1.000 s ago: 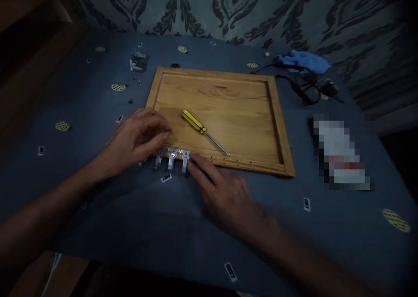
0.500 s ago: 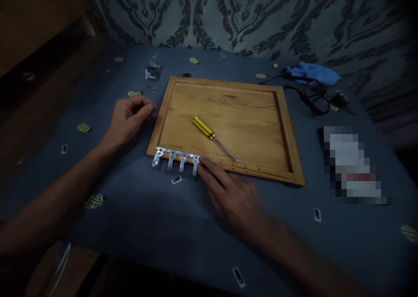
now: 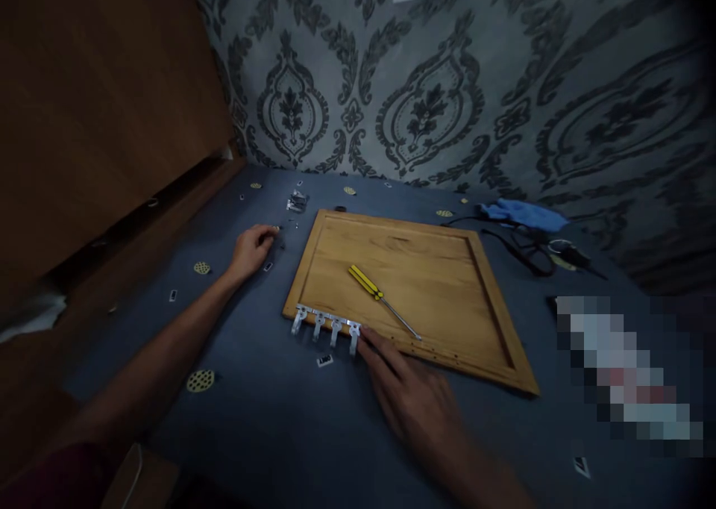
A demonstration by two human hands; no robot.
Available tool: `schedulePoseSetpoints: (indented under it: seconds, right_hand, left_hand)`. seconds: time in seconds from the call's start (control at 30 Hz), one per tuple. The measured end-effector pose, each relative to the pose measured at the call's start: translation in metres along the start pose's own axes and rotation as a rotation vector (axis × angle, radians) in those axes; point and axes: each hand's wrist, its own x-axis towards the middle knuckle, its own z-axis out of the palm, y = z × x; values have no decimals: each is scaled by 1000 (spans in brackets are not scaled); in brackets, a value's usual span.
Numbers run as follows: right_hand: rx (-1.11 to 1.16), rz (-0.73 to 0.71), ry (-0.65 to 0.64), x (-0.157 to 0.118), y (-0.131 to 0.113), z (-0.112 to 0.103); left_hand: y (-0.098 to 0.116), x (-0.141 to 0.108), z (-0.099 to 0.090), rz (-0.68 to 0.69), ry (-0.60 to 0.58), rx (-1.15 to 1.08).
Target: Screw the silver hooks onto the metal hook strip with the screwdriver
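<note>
My right hand (image 3: 417, 393) lies at the front edge of a framed wooden board (image 3: 417, 259), fingers stretched out. Its fingertips touch the right end of a silvery metal hook rail (image 3: 328, 322), which rests along the board's front left edge with its hooks hanging over. On the board lies a screwdriver (image 3: 366, 281) with a yellow handle, its tip toward the lower right. Left of the board, my left hand (image 3: 251, 251) is low over the cloth, fingers curled in with the thumb near the index finger. Whatever is between them is hidden. Tiny screws (image 3: 295, 224) lie just beyond its fingertips.
Behind the screws sits a small pile of metal parts (image 3: 297, 201). A blue cloth (image 3: 524, 214) and dark eyeglasses (image 3: 529, 254) lie at the back right. A blurred-out item (image 3: 626, 375) is at the right. A wooden cabinet (image 3: 112, 113) borders the left side.
My left hand has moved away from the board's left edge toward the small screws. My right hand stays at the hook rail. The view has tilted up, showing more wall.
</note>
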Motion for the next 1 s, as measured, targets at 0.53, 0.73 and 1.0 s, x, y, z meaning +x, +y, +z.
schedulePoseSetpoints:
  seconds: [0.53, 0.73, 1.0]
  right_hand:
    - [26, 15, -51, -9, 2, 8]
    - [24, 24, -52, -12, 2, 9]
    - [62, 34, -80, -13, 4, 12]
  left_hand:
    - [31, 31, 10, 1, -114, 320]
    - [19, 31, 10, 21, -86, 287]
    - [1, 39, 10, 52, -59, 260]
